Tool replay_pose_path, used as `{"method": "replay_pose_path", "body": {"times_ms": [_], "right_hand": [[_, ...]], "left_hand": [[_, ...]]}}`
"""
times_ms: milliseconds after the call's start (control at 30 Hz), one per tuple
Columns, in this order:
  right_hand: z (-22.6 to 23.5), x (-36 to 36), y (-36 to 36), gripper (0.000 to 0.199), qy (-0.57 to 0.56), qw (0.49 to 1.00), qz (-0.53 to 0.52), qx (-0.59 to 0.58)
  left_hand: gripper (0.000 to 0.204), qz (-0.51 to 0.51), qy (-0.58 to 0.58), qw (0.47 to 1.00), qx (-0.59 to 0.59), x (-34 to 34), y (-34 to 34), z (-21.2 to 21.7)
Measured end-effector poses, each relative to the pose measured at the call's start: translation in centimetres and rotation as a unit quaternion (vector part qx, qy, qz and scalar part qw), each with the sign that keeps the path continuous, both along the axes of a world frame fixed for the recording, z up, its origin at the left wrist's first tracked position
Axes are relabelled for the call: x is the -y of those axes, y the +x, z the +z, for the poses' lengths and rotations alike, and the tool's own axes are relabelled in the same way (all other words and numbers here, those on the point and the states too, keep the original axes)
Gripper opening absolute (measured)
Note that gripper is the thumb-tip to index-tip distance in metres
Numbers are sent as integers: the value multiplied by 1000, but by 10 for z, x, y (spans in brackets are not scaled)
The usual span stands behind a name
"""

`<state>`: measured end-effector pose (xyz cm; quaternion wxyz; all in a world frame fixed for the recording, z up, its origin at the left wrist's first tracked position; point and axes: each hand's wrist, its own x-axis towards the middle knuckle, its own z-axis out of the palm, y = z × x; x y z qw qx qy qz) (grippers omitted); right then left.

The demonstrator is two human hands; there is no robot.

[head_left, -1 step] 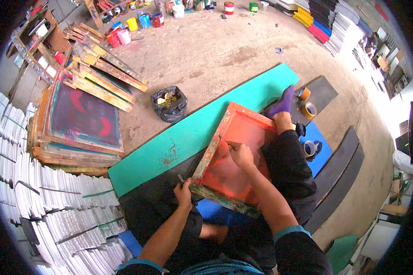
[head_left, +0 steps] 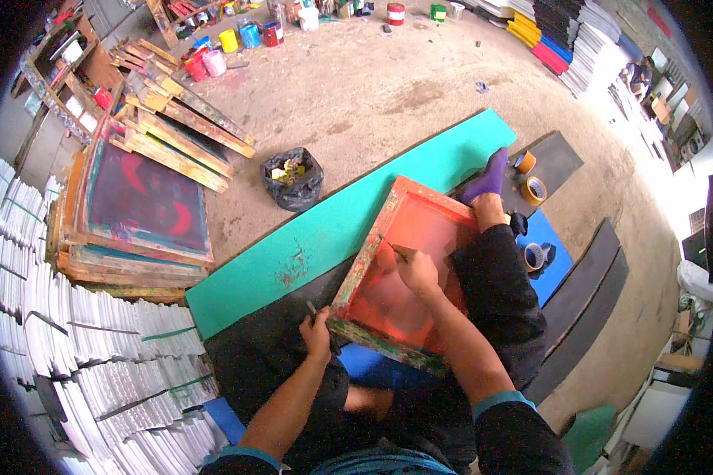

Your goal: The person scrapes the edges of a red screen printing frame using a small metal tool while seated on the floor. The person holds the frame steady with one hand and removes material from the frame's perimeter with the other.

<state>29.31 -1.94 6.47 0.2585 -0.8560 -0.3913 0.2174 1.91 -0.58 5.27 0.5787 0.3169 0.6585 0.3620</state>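
A wooden screen frame (head_left: 356,273) with orange-red mesh rests tilted on my lap, over my black trousers. My left hand (head_left: 317,331) grips its near left corner, and a small dark thing sticks up beside the fingers. My right hand (head_left: 417,271) lies on the mesh, its fingers pinched on a thin pointed tool (head_left: 388,245) that touches the mesh near the frame's left inner edge. My foot in a purple sock (head_left: 489,176) lies by the frame's far corner.
A long green board (head_left: 309,241) lies on the concrete floor beyond the frame, with a black bag of scraps (head_left: 291,180) behind it. Stacked screen frames (head_left: 139,206) and white paper stacks (head_left: 95,356) are at left. Tape rolls (head_left: 535,190) and a blue mat (head_left: 554,265) lie at right. Paint pots (head_left: 249,36) stand far off.
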Motion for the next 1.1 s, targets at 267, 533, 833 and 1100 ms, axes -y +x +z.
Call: {"method": "replay_pose_path", "body": {"times_ms": [267,533,833,1100], "right_hand": [[20,-7,-3,29,-64,990,38,116],[35,-22,-8,33,-147,977,90,125],[39,-8,-6,33,1,998,32,-47],[-16,-4,7,33,-122,973,138,140]], "left_hand": [[21,0,1,1000,-5,-11,8,0],[25,-2,0,1000,9,-7,0,-26],[31,-17,12,1000,-5,-9,1,-18],[25,-45,38,998,-3,-12,-5,-21]]}}
